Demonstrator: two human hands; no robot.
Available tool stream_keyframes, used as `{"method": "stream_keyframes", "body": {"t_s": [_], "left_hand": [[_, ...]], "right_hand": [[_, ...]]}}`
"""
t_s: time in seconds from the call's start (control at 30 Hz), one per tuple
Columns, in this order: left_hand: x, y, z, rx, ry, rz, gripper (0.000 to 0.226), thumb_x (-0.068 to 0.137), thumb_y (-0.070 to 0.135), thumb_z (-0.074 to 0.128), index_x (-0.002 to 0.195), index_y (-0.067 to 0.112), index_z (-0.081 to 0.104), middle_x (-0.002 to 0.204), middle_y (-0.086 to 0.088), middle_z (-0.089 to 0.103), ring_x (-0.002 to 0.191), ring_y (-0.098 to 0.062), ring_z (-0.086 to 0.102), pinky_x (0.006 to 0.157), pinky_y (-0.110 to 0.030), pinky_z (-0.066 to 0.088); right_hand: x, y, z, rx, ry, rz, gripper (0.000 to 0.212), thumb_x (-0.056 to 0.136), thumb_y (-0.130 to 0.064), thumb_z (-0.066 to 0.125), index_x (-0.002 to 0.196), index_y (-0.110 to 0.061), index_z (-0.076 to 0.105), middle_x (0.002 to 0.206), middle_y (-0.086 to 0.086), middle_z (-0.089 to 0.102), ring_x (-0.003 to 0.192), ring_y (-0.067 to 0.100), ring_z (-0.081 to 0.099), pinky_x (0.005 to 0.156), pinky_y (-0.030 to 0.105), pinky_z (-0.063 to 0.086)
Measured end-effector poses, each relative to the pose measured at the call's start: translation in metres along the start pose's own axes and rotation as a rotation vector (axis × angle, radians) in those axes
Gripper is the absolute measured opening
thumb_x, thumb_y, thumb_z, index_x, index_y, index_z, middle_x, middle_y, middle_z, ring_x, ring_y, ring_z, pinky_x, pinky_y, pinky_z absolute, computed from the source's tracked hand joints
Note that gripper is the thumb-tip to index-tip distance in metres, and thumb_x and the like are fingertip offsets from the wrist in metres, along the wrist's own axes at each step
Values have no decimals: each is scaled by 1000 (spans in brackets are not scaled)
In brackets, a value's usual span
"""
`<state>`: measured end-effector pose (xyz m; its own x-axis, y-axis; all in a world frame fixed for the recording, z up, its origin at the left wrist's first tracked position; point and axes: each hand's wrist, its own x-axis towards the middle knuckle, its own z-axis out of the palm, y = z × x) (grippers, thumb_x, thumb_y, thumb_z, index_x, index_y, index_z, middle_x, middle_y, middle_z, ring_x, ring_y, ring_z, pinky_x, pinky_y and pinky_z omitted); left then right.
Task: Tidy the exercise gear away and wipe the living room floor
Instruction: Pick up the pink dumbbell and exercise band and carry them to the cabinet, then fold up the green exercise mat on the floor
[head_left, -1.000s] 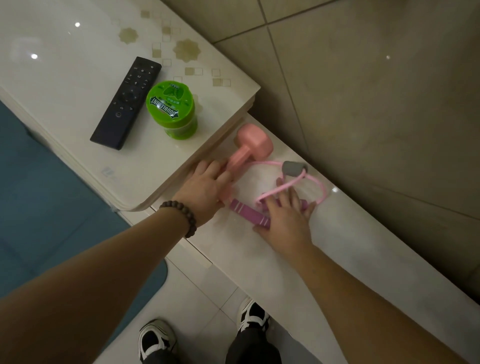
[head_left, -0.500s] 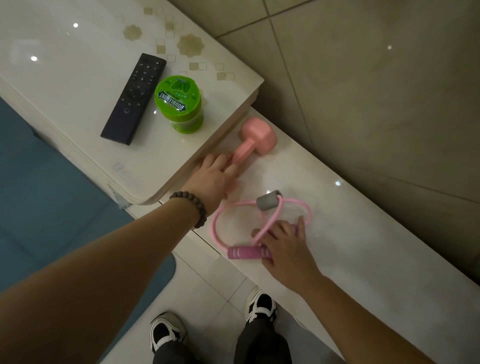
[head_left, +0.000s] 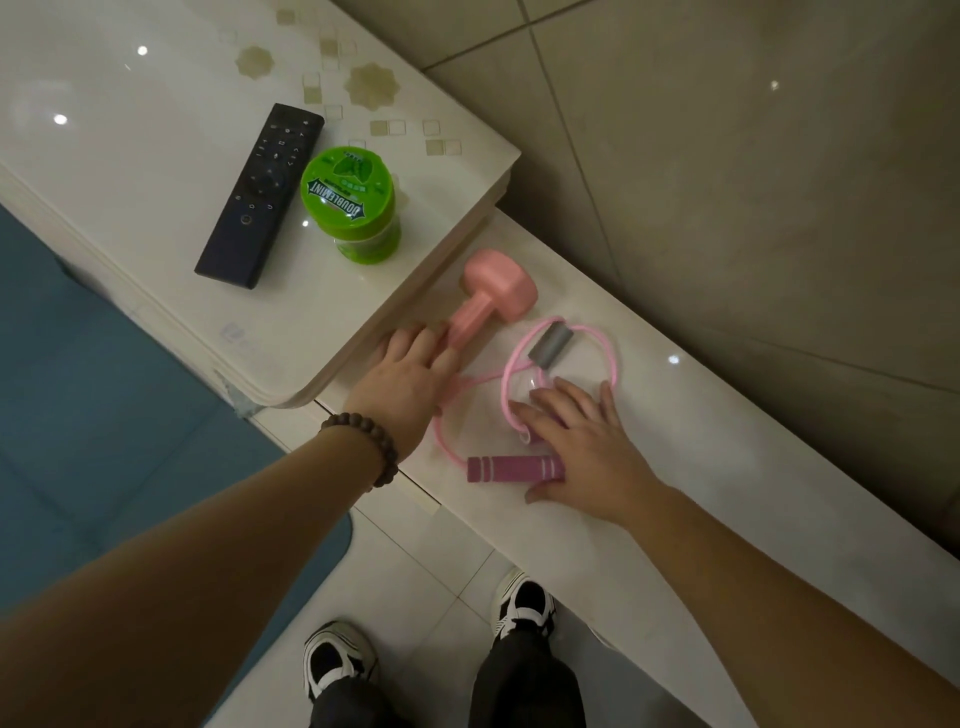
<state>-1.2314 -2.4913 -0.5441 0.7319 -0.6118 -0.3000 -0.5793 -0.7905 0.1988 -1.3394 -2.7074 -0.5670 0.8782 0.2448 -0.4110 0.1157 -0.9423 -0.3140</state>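
— What's changed on the low desk (head_left: 675, 467) since a moment ago?
— The pink jump rope (head_left: 613, 364) now lies spread in wider loops, and its purple handle (head_left: 514, 468) sits bare at the near edge.
— And the hands?
— Apart, both flat. The right hand (head_left: 576, 447) rests with fingers spread on the rope's loops, its thumb beside the handle. The left hand (head_left: 410, 379) touches the shaft of the pink dumbbell (head_left: 493, 291), which lies against the raised desk (head_left: 156, 171).
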Motion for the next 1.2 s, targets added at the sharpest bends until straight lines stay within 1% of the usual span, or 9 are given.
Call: {"method": "stream_keyframes", "body": {"t_s": [0.13,0.27,0.37,0.53,0.67,0.83,0.9,1.0,1.2], "left_hand": [[-4,1,-1,10,-19,-9,69,83,20,70,143,16,36,156,-7,21,143,-34,15,116,-45,16],[-11,5,-6,-1,-70,-41,84,88,31,64,153,21,11,161,-2,1,147,-28,-2,118,-40,0],[-20,11,-14,-31,-87,-89,81,93,42,53,154,24,3,161,0,-2,148,-23,-7,117,-37,-6],[-51,25,-55,-97,-54,-174,75,96,50,39,154,22,1,162,-3,2,148,-21,-2,121,-39,0],[-89,35,-110,-141,-24,-219,73,96,49,35,154,20,1,162,-4,2,149,-21,-3,121,-38,-1],[-147,39,-173,-217,34,-340,69,98,49,30,154,19,2,162,-4,3,149,-21,-3,121,-39,1],[-208,38,-227,-224,66,-371,69,98,50,29,154,18,4,162,-4,4,149,-21,-2,121,-41,3],[-242,36,-244,-235,81,-413,69,97,50,31,154,17,7,161,-5,8,149,-23,1,121,-42,5],[-339,12,-289,-214,146,-519,72,96,53,32,154,18,9,161,-5,12,148,-24,5,120,-42,7]], "right_hand": [[-11,-5,-6,25,28,50,106,64,-88,39,151,-33,9,160,-5,7,147,19,-8,116,56,-6],[-18,-9,-10,76,37,133,106,61,-93,15,150,-36,6,160,-6,1,146,17,-10,113,52,-8],[-20,-14,-19,122,35,187,99,66,-89,20,150,-38,9,160,-4,6,147,17,-7,113,53,-6],[-30,-40,-64,121,115,259,76,83,-68,30,149,-33,17,159,3,14,147,21,1,114,53,-2],[-51,-74,-120,71,142,275,68,93,-60,35,150,-30,15,160,0,6,147,21,-5,115,51,-3],[-90,-123,-185,80,178,299,63,95,-49,42,150,-27,21,160,3,9,147,23,1,115,53,2],[-132,-176,-231,68,194,277,62,96,-47,41,150,-27,19,160,3,9,147,22,1,115,52,1],[-160,-197,-248,36,177,262,61,97,-44,41,151,-29,17,160,1,6,147,20,-1,116,50,-1],[-209,-278,-277,69,318,207,54,95,-31,48,146,-22,33,157,7,22,146,23,11,116,50,5]]}}
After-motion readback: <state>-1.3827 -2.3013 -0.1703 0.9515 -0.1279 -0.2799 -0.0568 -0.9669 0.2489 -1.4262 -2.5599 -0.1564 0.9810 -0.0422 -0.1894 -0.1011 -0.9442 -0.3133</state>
